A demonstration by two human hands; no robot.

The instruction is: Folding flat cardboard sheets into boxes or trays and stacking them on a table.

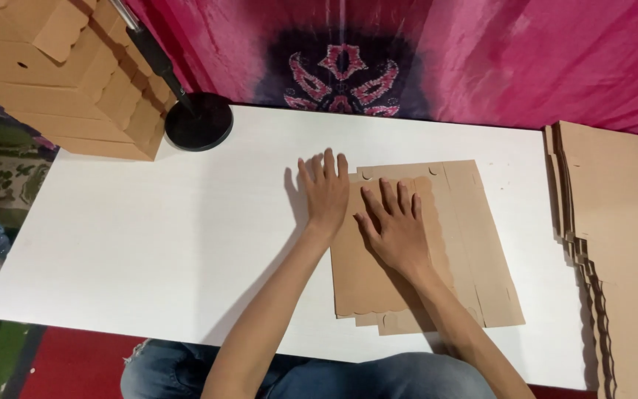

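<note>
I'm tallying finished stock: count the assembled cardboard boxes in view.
3 at least, stacked at the table's far left corner: bottom box, middle box, top box. The top one is cropped by the frame, so more may be hidden above.

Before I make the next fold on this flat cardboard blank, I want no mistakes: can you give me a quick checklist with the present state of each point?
1. Left hand flat on the cardboard blank's left edge: ok.
2. Right hand pressing flat on the folded-over panel: ok.
3. Blank lies wholly on the white table: ok.
4. Bare table to the left of the blank: ok.
5. Lamp base and stack of folded boxes stand apart from the blank: ok.
6. Crease fully set under the palms: cannot tell.
</note>
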